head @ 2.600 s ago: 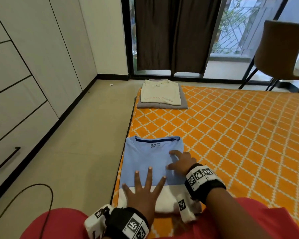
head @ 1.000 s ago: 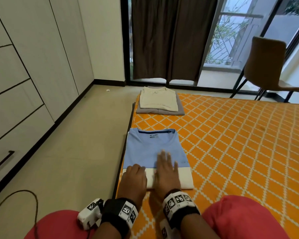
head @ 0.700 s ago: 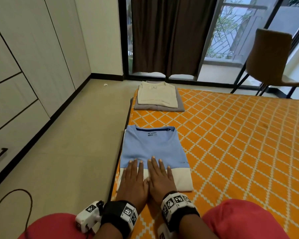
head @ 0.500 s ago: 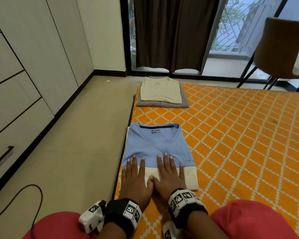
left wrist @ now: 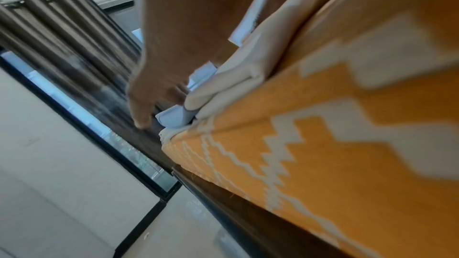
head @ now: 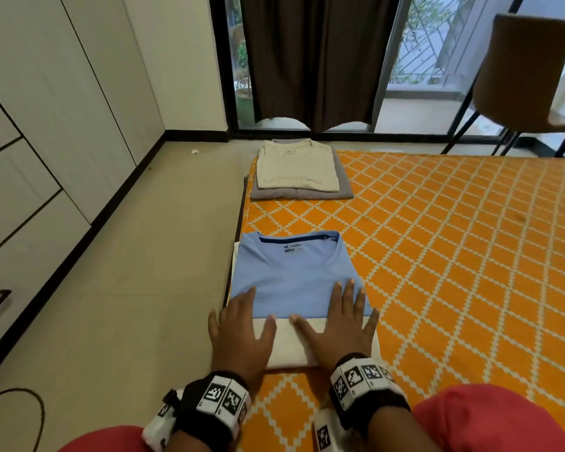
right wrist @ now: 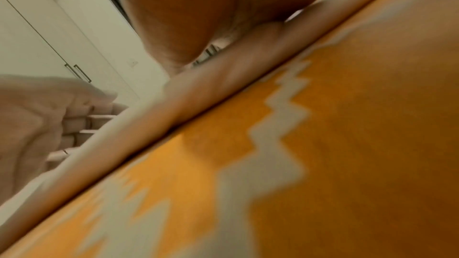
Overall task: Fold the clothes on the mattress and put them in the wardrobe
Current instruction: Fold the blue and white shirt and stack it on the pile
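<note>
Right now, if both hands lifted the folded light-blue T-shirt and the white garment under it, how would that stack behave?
The folded light-blue T-shirt on the white garment would likely sag and splay unless supported underneath: it is soft, layered cloth. It is probably light. The left hand and right hand lie flat on it.

A folded light-blue T-shirt of smooth, matt knit cloth is lying over a white cloth garment on a mattress whose woven orange-and-white cover is showing a slightly coarse, matt weave. Cream and grey cloth tops are sitting beyond, while smooth matt wardrobe panels are flanking glossy floor tiles.
</note>
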{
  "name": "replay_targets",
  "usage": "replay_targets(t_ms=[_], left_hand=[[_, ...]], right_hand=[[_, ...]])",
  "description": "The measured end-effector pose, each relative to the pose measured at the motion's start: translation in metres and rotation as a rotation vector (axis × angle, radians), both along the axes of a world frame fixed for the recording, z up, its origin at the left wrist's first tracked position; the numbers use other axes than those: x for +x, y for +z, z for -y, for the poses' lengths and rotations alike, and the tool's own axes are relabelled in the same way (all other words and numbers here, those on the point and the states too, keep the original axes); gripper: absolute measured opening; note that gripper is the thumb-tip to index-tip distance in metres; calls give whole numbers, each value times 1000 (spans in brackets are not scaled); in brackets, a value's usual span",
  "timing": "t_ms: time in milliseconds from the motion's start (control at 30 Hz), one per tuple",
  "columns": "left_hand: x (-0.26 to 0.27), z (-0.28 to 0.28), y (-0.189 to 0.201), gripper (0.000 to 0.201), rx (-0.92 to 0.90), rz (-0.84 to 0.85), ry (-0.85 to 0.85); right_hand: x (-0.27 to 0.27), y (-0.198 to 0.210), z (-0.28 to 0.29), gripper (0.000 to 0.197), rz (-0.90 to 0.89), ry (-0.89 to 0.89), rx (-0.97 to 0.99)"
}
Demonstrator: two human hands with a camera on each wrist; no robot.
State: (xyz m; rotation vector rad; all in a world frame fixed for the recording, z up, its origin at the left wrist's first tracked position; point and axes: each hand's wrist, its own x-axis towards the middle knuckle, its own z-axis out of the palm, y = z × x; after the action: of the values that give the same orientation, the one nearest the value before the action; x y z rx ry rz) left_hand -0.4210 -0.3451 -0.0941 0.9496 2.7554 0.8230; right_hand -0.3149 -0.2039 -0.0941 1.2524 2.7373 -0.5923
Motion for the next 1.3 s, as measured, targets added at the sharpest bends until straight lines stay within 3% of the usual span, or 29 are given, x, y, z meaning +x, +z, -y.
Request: replay_targets(t_ms=[67, 133, 200, 300, 400, 467, 533, 567, 633, 733, 833, 1000, 1100, 1200, 1300], left_hand=[[-9, -9, -7, 71, 97, -80, 5], [-12, -17, -14, 86, 4, -72, -62], [-13, -20, -23, 108, -119, -46, -111], [-15, -25, -26, 120, -221, 3, -88], [-22, -28, -22, 125, -254, 85, -64], [-26, -26, -22, 131, -161, 130, -70], [-27, -23, -18, 120, 127, 217, -39], [-28, -19, -14, 102, 313, 264, 31], [-32, -11, -6, 67, 549, 350, 212], [-34, 4, 0, 47, 447, 421, 323], [-31, 14, -2, 37, 330, 391, 363], [-28, 14, 3, 40, 123, 389, 359], [-27, 16, 11, 45, 40, 517, 314], [-33, 23, 10, 50, 130, 669, 243], [-39, 24, 12, 35, 415, 883, 254]], right_hand=[[-3, -2, -2, 110, -24, -21, 29], [-7, -9, -6, 112, -12, -28, 20], [-10, -12, -7, 101, 14, -23, 10], [-13, -15, -9, 84, 32, -8, -8], [-15, -16, -12, 78, 32, -6, -14], [-15, -15, -14, 88, 36, 8, -20], [-13, -11, -18, 109, 59, 35, -57], [-12, -6, -20, 118, 56, 41, -92], [-10, 7, -19, 117, 11, 25, -162], [-4, 23, -18, 100, -149, -261, -160], [5, 29, -29, 88, -122, -491, -232], [4, 13, -41, 82, -117, -516, -401], [4, 18, -37, 54, -142, -445, -433], [7, 28, -33, 23, -288, -445, -518], [5, 35, -33, 43, -387, -439, -614]])
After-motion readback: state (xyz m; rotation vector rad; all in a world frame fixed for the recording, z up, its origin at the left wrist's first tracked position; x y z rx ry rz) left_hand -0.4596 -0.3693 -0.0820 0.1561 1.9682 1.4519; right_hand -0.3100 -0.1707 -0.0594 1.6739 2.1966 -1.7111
